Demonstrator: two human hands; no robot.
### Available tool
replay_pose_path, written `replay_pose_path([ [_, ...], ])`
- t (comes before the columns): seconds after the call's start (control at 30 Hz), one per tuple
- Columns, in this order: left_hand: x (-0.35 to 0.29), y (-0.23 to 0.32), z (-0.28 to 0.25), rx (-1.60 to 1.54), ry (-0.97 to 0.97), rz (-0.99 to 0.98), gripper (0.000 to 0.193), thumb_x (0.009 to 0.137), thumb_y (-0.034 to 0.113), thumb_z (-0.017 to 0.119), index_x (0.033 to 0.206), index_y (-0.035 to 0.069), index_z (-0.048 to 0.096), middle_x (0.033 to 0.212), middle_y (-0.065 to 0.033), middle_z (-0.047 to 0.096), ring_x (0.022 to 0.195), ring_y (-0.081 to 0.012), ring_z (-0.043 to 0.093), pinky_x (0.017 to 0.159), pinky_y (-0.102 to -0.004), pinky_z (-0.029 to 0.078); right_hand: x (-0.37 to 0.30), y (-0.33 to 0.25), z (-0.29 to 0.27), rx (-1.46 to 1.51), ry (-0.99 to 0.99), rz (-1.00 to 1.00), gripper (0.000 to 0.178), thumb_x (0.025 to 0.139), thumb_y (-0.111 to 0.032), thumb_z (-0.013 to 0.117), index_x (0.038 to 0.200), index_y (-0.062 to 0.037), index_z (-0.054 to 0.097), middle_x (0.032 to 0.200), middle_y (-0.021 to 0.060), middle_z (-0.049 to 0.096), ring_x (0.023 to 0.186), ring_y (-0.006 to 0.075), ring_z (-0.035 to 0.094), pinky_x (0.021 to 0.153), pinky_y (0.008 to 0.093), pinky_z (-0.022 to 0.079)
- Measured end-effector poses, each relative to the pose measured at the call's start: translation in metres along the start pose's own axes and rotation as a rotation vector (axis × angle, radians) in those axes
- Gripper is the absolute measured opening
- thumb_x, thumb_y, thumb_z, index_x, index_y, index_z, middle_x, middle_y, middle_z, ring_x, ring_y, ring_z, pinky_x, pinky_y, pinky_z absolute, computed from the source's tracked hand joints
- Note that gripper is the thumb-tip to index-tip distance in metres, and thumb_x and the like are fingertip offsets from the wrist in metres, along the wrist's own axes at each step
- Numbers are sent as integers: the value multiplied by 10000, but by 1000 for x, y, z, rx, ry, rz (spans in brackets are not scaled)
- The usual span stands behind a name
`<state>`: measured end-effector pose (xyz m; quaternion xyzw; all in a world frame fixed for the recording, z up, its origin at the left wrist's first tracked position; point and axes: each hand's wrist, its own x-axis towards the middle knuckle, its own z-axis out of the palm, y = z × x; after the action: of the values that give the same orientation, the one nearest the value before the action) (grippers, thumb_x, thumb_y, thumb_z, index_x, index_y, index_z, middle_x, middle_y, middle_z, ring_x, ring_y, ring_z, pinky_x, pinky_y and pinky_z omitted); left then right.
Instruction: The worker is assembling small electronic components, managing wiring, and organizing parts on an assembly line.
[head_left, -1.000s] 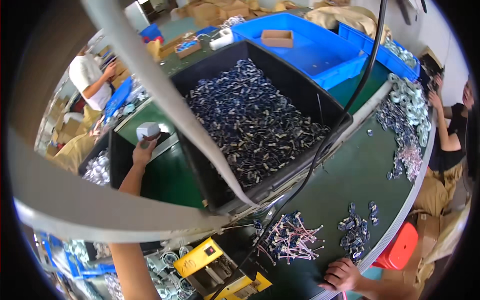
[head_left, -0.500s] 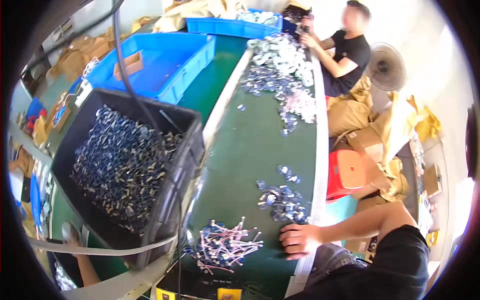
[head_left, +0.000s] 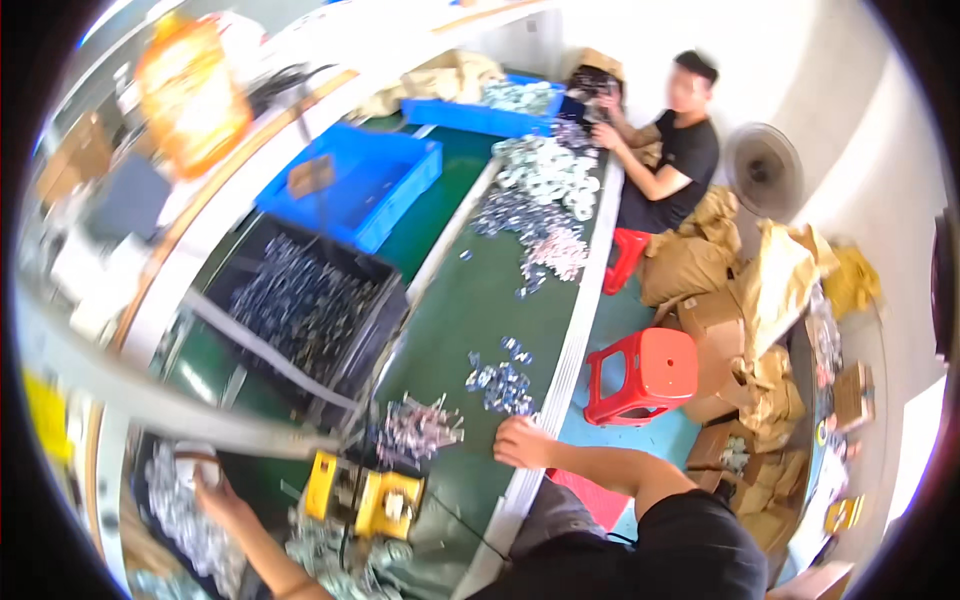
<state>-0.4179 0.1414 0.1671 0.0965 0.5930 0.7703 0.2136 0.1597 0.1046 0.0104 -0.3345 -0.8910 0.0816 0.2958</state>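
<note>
Here the right hand (head_left: 522, 442) rests beside scattered small metal parts (head_left: 500, 378).

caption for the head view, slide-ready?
Right hand rests on green bench beside small metal parts; left hand reaches low left.

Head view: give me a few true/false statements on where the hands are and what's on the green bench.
1. The right hand rests at the near edge of the green bench. True.
2. The right hand is inside the black bin. False: it lies beside the small pile of metal parts, well clear of the bin.
3. The left hand reaches toward a white roll at lower left. True.
4. The blue crate is heaped with metal parts. False: it looks nearly empty; the black bin holds the parts.
5. A red stool stands beside the bench. True.
</note>
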Motion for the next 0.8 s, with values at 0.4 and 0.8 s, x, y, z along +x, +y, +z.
replay_pose_path([
  [0.4,-349,78,-78,-122,0,-189,878,864,36,667,1545,147,123,1392,-150,447,1249,-247,474,1056,-391,389,100,-214,-86,680,-152,-22,805,650,-239,903,1301,-35,476,1234,221,570,1137,415,554,959,467,467],
  [0.8,-397,48,-86,278,-692,-259,519,962,111,600,1429,27,389,1382,-127,480,1293,-251,484,1038,-406,448,80,-212,-95,1318,-191,434,921,729,-173,825,1454,23,291,1386,161,474,1328,245,452,1111,399,357],
])
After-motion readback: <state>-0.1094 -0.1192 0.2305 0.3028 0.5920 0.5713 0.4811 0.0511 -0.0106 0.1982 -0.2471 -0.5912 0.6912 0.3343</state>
